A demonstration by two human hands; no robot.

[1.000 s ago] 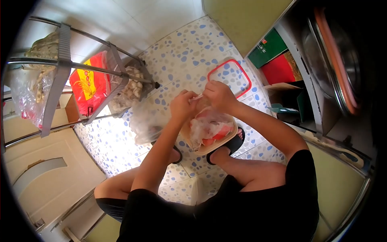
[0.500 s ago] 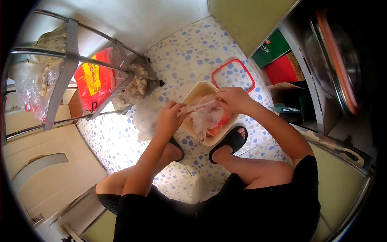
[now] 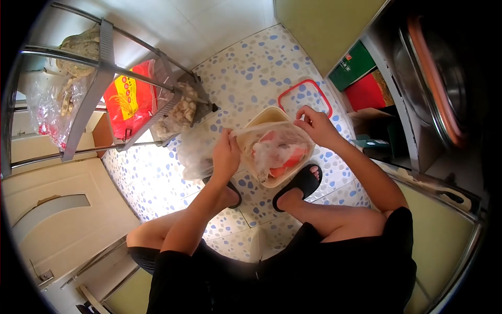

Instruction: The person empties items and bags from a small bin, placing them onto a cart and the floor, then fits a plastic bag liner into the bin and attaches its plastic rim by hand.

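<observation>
The rim of the clear bag (image 3: 272,137) was held by both hands: one edge was pinched between the thumb and fingers of the left hand (image 3: 227,155), the opposite edge in the right hand (image 3: 316,127). The bag was spread open over the tub (image 3: 265,114), with its lower part lying inside; red and whitish contents were seen through the plastic. The tub was set on the floor (image 3: 241,68), between the hands and near the slippers (image 3: 307,183). The red-rimmed lid (image 3: 329,108) was placed beyond the tub, near the right hand. A second bag (image 3: 192,157) was seen on the floor beside the left hand.
</observation>
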